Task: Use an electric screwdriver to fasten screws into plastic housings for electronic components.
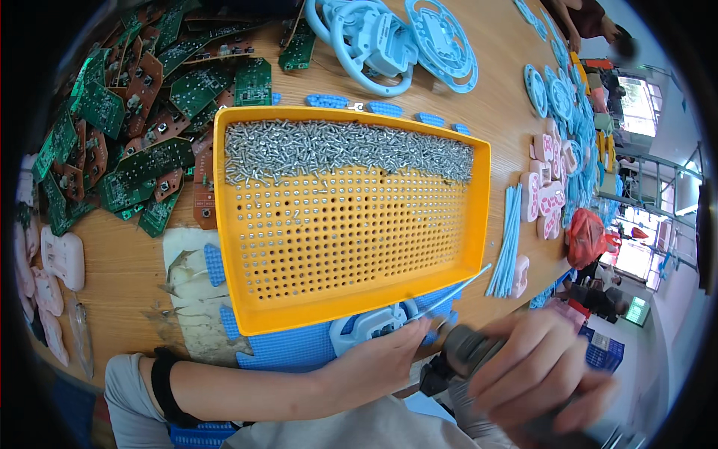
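Observation:
My right hand (pixel 531 367) is wrapped round a dark power screwdriver (pixel 467 349), its front end pointing left toward my other hand. My left hand (pixel 400 346) has its fingers closed at the lower end of a thin light-blue rod (pixel 458 286). Beneath those fingers a light-blue toy steering wheel part (pixel 370 323) lies on a blue foam mat (pixel 288 348); my left hand hides part of it. Just beyond stands a yellow screw tray (pixel 351 305), loose silver screws (pixel 336 146) heaped along its far side and other screws seated in its holes.
Green and brown circuit boards (pixel 149 135) pile up at left, near pale pink casings (pixel 63 258). Blue wheel parts (pixel 374 45) lie beyond the tray. At right are light-blue rods (pixel 505 243), pink casings (pixel 544 187) and a red bag (pixel 587 236). Another person (pixel 587 19) is at far right.

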